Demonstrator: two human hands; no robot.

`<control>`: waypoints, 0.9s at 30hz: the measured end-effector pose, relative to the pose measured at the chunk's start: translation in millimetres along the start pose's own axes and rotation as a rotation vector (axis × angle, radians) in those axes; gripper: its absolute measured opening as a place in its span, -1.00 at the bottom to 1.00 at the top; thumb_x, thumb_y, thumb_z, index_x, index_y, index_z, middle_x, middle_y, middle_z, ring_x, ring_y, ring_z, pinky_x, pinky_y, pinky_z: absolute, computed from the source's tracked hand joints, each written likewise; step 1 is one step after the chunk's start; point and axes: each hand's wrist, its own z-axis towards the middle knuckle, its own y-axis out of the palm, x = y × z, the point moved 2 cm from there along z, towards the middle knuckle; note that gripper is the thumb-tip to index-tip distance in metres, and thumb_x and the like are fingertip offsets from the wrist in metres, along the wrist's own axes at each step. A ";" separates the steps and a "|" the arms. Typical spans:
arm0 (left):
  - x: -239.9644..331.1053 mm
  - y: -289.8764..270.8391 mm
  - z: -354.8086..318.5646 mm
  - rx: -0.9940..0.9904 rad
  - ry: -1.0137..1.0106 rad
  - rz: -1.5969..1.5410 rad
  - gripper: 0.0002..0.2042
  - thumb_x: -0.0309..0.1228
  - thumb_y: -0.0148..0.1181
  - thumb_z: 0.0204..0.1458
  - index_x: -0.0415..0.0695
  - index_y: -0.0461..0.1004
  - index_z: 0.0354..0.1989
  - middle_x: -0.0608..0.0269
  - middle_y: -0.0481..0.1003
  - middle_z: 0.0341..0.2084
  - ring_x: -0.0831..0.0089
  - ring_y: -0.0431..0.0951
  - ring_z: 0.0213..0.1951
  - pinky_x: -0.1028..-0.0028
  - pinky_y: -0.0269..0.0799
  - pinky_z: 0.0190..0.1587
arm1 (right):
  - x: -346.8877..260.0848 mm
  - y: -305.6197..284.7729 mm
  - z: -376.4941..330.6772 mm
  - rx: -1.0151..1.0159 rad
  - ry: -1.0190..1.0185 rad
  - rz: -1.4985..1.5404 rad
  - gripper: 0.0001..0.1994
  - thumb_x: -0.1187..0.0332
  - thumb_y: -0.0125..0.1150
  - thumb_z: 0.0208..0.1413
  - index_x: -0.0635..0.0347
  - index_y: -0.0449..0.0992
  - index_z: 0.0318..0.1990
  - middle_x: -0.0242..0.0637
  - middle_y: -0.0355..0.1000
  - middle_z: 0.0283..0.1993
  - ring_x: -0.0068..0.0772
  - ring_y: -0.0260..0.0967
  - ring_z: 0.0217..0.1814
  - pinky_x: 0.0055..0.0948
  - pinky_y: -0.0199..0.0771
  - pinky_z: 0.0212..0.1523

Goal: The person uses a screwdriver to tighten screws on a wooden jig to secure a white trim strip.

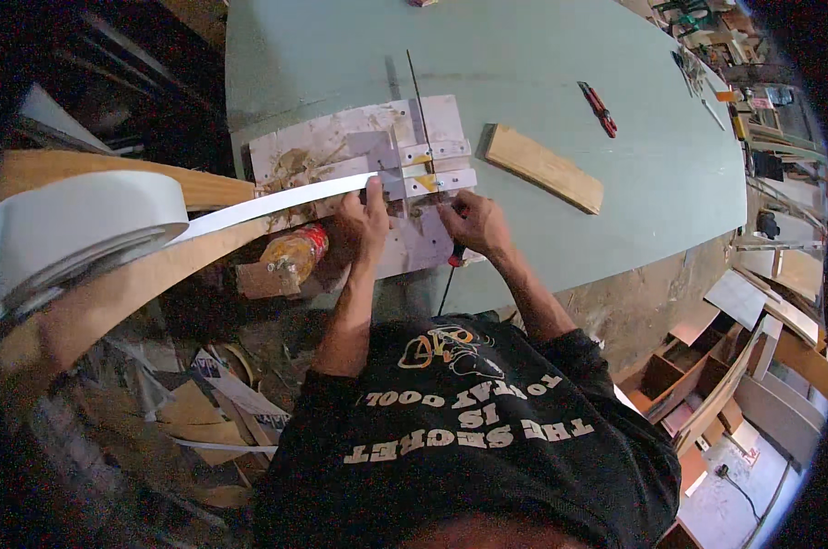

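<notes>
A strip of white edge banding [286, 199] runs from a large roll [89, 224] at the left to a small jig of pale blocks [440, 169]. My left hand [366, 220] pinches the strip near its end, just left of the jig. My right hand [478, 224] is closed round a red-and-black handle [457, 249] at the jig's near side. A thin dark shaft hangs below that handle; the tool's kind is unclear. Beyond the blocks, a long thin rod [418, 96] rises from the jig. The jig sits on a dusty whitish board [327, 128].
A pale green table [560, 55] carries a wooden block [544, 169] and a red utility knife [598, 110] at the right. Beside my left forearm lies a plastic bottle [295, 252]. Scrap boards [204, 416] and shelving pieces [707, 393] lie around the table.
</notes>
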 end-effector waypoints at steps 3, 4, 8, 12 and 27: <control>11.4 6.6 -3.4 -0.007 -0.224 -0.231 -0.71 -0.24 0.11 0.20 -0.28 0.50 -0.30 0.28 0.45 -0.65 0.46 0.45 -0.60 0.41 0.33 -0.52 | 5.2 -3.2 -0.9 0.041 0.001 0.029 -0.60 -0.06 0.22 0.06 0.14 0.56 -0.32 -0.04 0.54 -0.42 0.12 0.52 -0.33 -0.03 0.49 -0.30; 13.4 5.1 -5.7 -0.027 -0.359 -0.331 -0.72 -0.25 0.10 0.20 -0.28 0.50 -0.30 0.31 0.45 -0.65 0.51 0.43 -0.60 0.43 0.31 -0.53 | 0.6 -4.6 -2.1 0.050 -0.007 0.042 -0.60 -0.06 0.22 0.06 0.13 0.56 -0.33 -0.04 0.54 -0.42 0.12 0.52 -0.33 -0.03 0.49 -0.30; 0.5 5.7 -3.2 0.002 -0.420 -0.342 -0.71 -0.25 0.08 0.22 -0.26 0.48 -0.37 0.33 0.39 -0.71 0.58 0.34 -0.66 0.48 0.24 -0.60 | -9.3 -8.4 0.1 -0.032 0.062 -0.041 -0.62 0.02 0.26 0.02 0.21 0.57 -0.30 -0.03 0.54 -0.40 0.03 0.54 -0.32 -0.14 0.52 -0.29; 3.9 9.8 4.3 -0.151 -0.439 -0.198 -0.70 -0.26 0.12 0.19 -0.28 0.46 -0.44 0.29 0.36 -0.73 0.51 0.46 -0.65 0.43 0.32 -0.61 | 0.6 -9.2 0.4 0.023 -0.002 0.002 -0.63 0.01 0.27 0.02 0.18 0.57 -0.33 -0.06 0.54 -0.43 0.05 0.53 -0.36 -0.13 0.52 -0.33; -11.8 3.4 10.3 -0.034 0.019 0.166 -0.61 -0.14 0.18 0.14 -0.33 0.57 -0.20 -0.06 0.60 -0.33 0.15 0.59 -0.26 0.28 0.44 -0.11 | -80.1 5.8 26.6 -0.114 -0.235 -0.239 -0.63 0.09 0.09 0.08 0.18 0.58 -0.56 0.01 0.50 -0.56 0.04 0.54 -0.49 -0.07 0.53 -0.45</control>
